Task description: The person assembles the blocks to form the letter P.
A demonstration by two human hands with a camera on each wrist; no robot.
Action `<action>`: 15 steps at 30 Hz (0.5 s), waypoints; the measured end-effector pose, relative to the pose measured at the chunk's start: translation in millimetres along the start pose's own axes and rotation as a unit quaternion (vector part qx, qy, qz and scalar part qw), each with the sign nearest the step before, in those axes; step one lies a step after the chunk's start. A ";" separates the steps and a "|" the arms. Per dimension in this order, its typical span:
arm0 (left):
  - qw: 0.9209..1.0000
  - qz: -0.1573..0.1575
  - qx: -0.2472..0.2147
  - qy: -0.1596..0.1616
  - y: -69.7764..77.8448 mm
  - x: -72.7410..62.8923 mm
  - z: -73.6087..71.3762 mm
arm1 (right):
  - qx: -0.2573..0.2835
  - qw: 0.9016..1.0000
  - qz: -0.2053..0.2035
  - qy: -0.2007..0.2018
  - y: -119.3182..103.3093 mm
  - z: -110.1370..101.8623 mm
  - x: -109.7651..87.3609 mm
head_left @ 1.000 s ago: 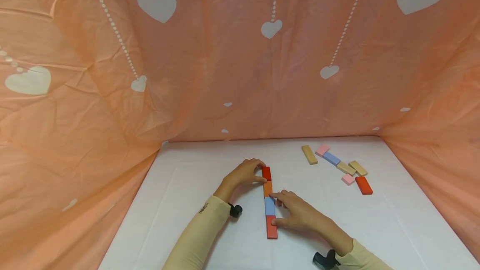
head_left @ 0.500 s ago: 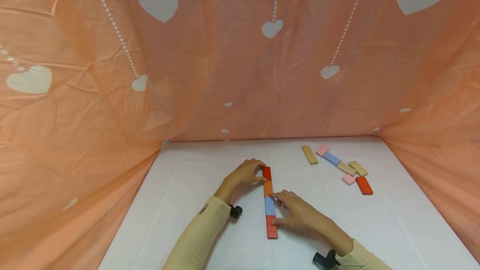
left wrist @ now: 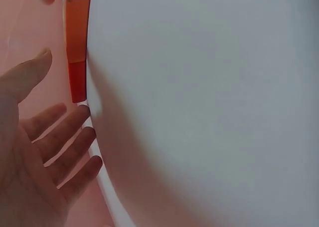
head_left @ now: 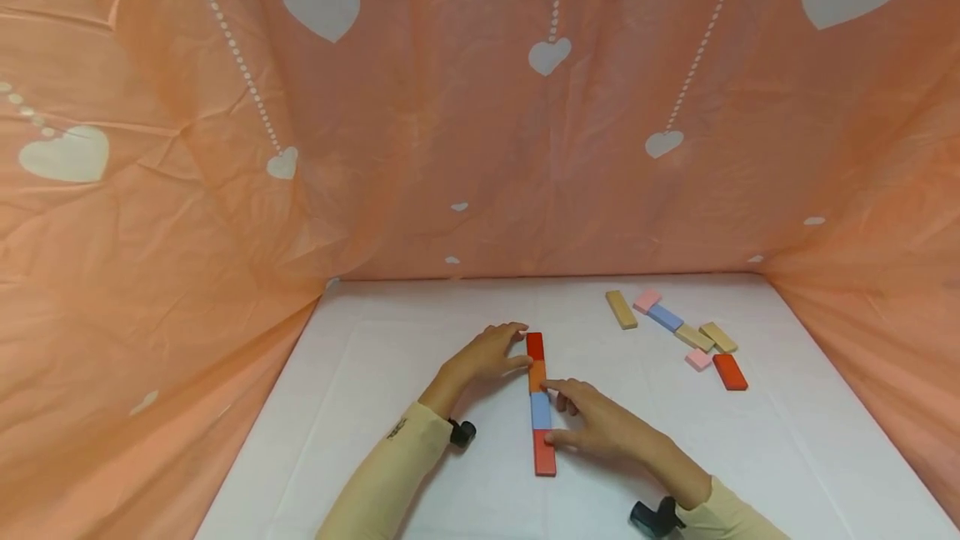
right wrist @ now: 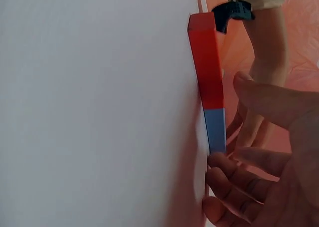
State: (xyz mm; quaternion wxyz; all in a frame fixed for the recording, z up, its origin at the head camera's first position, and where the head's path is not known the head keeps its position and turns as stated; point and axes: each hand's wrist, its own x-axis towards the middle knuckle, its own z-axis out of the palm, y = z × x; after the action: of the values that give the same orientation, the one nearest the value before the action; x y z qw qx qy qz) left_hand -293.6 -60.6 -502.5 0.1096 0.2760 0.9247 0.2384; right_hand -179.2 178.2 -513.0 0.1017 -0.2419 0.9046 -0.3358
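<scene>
A straight row of blocks lies on the white table, running away from me in the head view: a red block (head_left: 535, 345), an orange block (head_left: 537, 373), a blue block (head_left: 541, 411) and a nearer red block (head_left: 544, 457). My left hand (head_left: 486, 354) is at the far end, thumb by the orange block and fingers spread just off the far red block's end. To the right of the row is my right hand (head_left: 603, 422), its index fingertip beside the orange block and its thumb at the near red block. The left wrist view shows the left fingers (left wrist: 67, 149) loosely extended, holding nothing.
Toward the back right lie loose blocks: a wooden block (head_left: 621, 309), a pink block (head_left: 647, 300), a blue block (head_left: 665, 317), two more wooden ones, a small pink block (head_left: 697, 359) and a red block (head_left: 730, 372). An orange cloth (head_left: 480, 148) with hearts surrounds the white table (head_left: 360, 357).
My left fingertips have drawn slightly away from the far red block, and the left forearm has shifted a little left. The right hand and the row stay nearly in place.
</scene>
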 end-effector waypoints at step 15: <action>0.998 0.015 0.056 -0.020 9.7 -30.3 9.5 | -0.028 0.998 -0.008 0.050 25.4 -24.8 4.9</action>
State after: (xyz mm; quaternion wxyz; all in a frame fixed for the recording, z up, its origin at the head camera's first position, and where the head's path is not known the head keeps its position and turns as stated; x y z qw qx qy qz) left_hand -261.0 -66.9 -503.7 0.1090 0.3002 0.9299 0.1824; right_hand -201.5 206.3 -511.1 0.0468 -0.2352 0.9155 -0.3231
